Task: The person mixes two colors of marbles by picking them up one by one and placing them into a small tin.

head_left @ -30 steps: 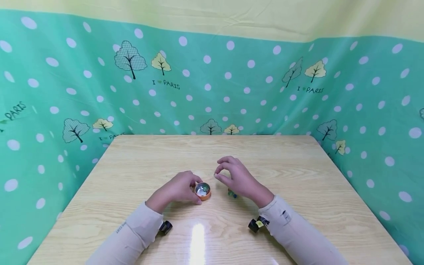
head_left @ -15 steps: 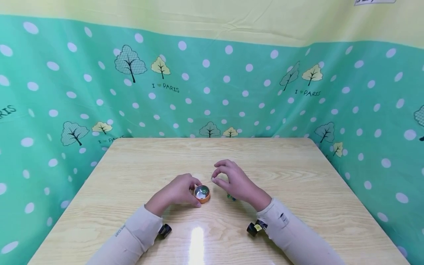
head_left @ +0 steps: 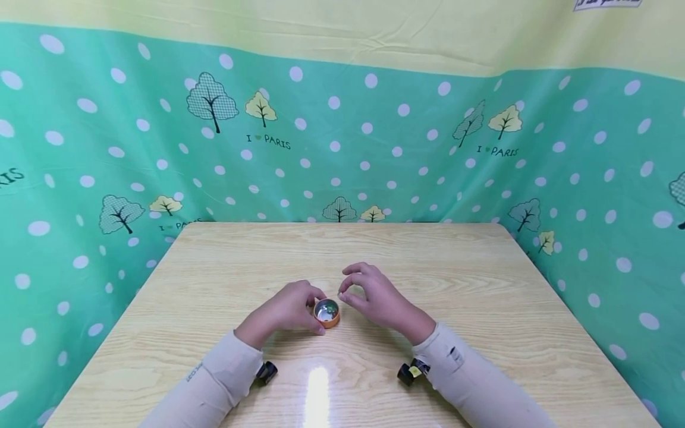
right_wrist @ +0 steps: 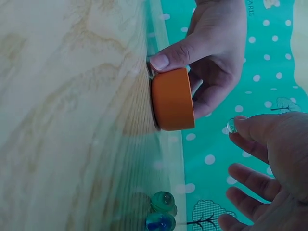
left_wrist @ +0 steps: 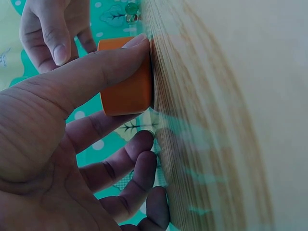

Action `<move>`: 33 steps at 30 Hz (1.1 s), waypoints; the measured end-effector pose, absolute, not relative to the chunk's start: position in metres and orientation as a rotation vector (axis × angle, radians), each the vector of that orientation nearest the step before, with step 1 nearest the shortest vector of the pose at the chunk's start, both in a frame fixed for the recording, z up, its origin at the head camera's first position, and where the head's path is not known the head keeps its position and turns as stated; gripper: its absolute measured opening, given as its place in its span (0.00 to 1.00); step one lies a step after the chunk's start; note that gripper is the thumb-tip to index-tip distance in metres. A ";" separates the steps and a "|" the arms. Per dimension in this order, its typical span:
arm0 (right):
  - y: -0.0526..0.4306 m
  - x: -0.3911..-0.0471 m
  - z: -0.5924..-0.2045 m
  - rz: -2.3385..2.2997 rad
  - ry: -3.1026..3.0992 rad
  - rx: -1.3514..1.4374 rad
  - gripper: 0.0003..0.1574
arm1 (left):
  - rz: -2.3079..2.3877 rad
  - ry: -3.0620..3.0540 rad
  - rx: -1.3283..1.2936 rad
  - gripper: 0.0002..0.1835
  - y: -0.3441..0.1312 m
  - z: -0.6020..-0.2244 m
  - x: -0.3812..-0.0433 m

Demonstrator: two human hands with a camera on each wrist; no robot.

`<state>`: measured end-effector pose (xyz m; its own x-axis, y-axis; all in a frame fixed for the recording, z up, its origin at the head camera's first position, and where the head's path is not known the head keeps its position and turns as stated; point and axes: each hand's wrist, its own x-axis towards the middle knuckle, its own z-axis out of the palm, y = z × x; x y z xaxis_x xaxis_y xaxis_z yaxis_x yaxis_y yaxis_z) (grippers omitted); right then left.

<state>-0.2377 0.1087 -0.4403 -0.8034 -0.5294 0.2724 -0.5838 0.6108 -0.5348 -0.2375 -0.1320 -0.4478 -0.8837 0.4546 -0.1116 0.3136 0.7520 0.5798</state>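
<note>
My left hand (head_left: 289,308) grips a small round orange cup (head_left: 330,324) by its side, thumb on the near side and a finger on the far side. The cup stands upright on the table, its mouth up and its inside silvery, with something green showing in it. Just right of the cup, my right hand (head_left: 377,300) is raised and pinches a small clear glass marble (right_wrist: 232,126) between thumb and forefinger. Its other fingers are spread. The right wrist view shows a green marble (right_wrist: 163,201) and a blue marble (right_wrist: 160,223) lying together on the table.
The wood-grain table (head_left: 455,261) carries a bright light reflection near its front. A green dotted curtain (head_left: 342,160) printed with trees hangs behind it and along both sides. Dark wrist cameras sit under both sleeves (head_left: 225,374).
My right hand has moved slightly left and nearer, closer to the cup, still pinching the marble. It now hides the table marbles in the head view. The left hand stays on the cup.
</note>
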 end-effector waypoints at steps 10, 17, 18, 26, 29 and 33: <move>0.105 -0.236 -0.442 0.935 -2.770 0.963 0.04 | 0.852 2.693 0.625 0.28 -0.133 -0.449 -0.239; 0.104 -0.234 -0.443 0.939 -2.781 0.978 0.06 | 0.842 2.698 0.622 0.28 -0.133 -0.449 -0.240; 0.104 -0.234 -0.443 0.937 -2.785 0.976 0.06 | 0.842 2.698 0.621 0.27 -0.133 -0.449 -0.240; 0.102 -0.234 -0.445 0.926 -2.784 0.988 0.04 | 0.855 2.686 0.660 0.26 -0.132 -0.446 -0.239; 0.101 -0.233 -0.446 0.926 -2.784 0.996 0.03 | 0.853 2.685 0.667 0.26 -0.132 -0.446 -0.239; 0.101 -0.233 -0.446 0.934 -2.778 1.006 0.03 | 0.849 2.683 0.665 0.27 -0.132 -0.447 -0.240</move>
<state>-0.2326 0.1007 -0.4459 -0.7885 -0.5687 0.2343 -0.5947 0.6079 -0.5261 -0.2396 -0.1323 -0.4472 -0.8648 0.4927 -0.0969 0.3473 0.7263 0.5932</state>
